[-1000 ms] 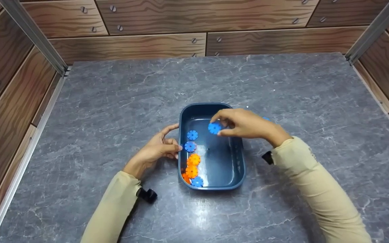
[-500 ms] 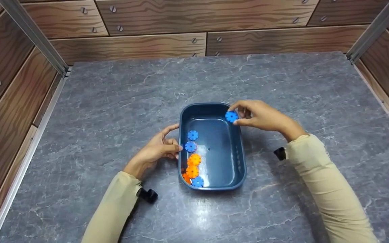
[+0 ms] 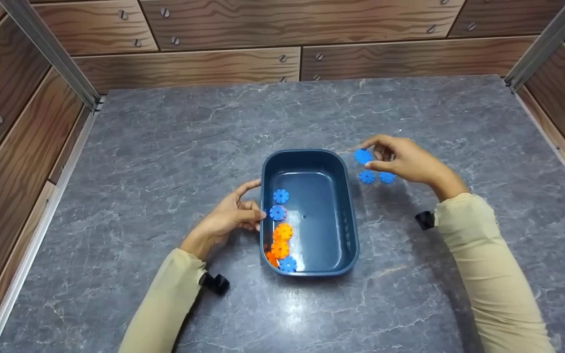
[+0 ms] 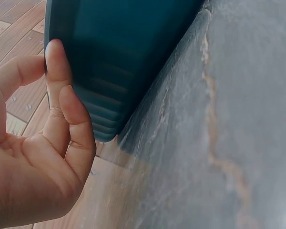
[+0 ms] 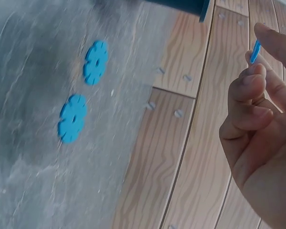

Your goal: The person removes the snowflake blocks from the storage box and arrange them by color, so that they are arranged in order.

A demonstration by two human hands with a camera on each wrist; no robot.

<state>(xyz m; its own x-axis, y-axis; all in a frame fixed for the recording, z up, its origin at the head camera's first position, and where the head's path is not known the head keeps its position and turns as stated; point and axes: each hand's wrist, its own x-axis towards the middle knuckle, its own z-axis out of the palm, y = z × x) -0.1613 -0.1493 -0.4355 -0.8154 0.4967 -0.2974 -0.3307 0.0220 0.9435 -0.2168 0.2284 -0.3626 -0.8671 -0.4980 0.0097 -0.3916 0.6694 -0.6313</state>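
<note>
A dark blue plastic bin (image 3: 329, 215) stands in the middle of the table. My left hand (image 3: 231, 213) holds its left side wall, thumb at the rim and other fingers against the outside, as the left wrist view shows. Right of the bin's far end, my right hand (image 3: 405, 159) pinches a blue notched disc (image 3: 362, 156) between thumb and fingertip, held above the table. Beneath that hand, two more blue discs, a nearer-left one (image 3: 366, 177) and a right one (image 3: 386, 177), lie flat on the surface; both also show in the right wrist view.
Along the bin's left side lie several discs: blue discs (image 3: 280, 196), orange discs (image 3: 282, 232) and a red-orange disc (image 3: 271, 259) in the near corner. Wood-patterned panels (image 3: 189, 63) border the grey marbled table (image 3: 189, 132) at the back and sides.
My right hand has carried the blue disc from above the bin's inside, out over its right rim, to above the discs on the table. The left hand and bin have stayed put.
</note>
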